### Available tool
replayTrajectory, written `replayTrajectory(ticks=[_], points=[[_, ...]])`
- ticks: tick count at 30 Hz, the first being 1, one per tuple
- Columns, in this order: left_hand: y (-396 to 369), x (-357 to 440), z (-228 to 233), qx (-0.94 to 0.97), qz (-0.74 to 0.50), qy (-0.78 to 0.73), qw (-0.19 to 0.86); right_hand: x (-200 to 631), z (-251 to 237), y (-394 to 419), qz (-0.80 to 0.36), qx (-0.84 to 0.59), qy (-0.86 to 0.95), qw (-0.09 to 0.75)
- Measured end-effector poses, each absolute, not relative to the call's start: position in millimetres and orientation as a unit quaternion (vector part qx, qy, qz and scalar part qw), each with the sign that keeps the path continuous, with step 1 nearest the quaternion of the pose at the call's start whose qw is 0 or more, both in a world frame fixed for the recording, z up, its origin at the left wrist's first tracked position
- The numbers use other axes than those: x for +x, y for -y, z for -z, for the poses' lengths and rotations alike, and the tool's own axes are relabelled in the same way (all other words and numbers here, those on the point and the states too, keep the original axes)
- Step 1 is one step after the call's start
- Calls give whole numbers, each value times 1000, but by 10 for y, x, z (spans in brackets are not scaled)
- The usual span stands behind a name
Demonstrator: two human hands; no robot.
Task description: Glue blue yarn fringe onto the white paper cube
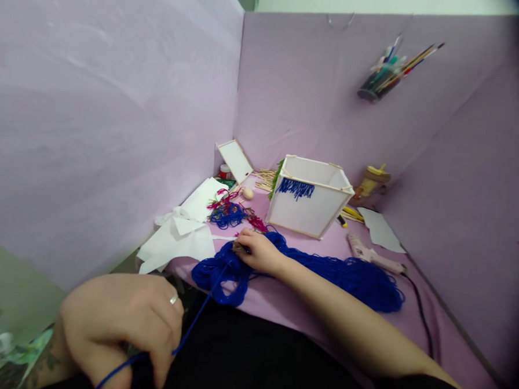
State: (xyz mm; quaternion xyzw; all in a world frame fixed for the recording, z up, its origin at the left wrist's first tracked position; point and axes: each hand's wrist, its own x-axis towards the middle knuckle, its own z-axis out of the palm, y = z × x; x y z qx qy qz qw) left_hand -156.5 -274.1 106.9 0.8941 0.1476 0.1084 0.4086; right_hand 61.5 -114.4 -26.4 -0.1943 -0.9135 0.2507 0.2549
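Observation:
My left hand (pixel 122 321) is low at the near left, fingers closed on a blue bead strand (pixel 194 322) that runs taut up to the table. My right hand (pixel 259 249) reaches forward and pinches the same strand where it meets a large pile of blue beaded strings (pixel 351 275) on the purple table (pixel 280 300). A white box framed with wooden sticks (pixel 309 194) stands behind the pile, with a short blue bead fringe (pixel 295 187) hanging from its top edge.
White paper sheets (pixel 179 234) lie at the table's left, beside a small tangle of blue and pink beads (pixel 228 211). A glue gun (pixel 372 255) with its cord, a paper sheet (pixel 382 230), wooden sticks (pixel 265 178) and a hanging pen holder (pixel 385 73) sit right and behind. Purple walls enclose the table.

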Motion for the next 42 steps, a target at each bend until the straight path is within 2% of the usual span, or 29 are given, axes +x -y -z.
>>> replayTrajectory(ticks=[11,18,23,30,32,38,42], points=[[2725,-1546,-1126,889,-113,-161,415,727,369,1175,-304,-204,905,216],[2736,-1543,-1137,885,-99,-178,420,630,404,1203,-248,-294,895,227],[2730,-1545,-1111,889,-120,-160,411,581,404,1254,-239,-271,894,264],[2742,-1573,-1065,890,-92,-161,416,550,397,1234,-226,-275,908,220],[2752,-1597,-1049,889,-98,-173,413,562,375,1198,-228,-279,902,239],[2696,-1686,-1019,890,-117,-263,354,647,109,1034,-284,-267,846,363],[2553,-1724,-941,883,-113,-307,336,687,-92,943,-369,-286,796,386]])
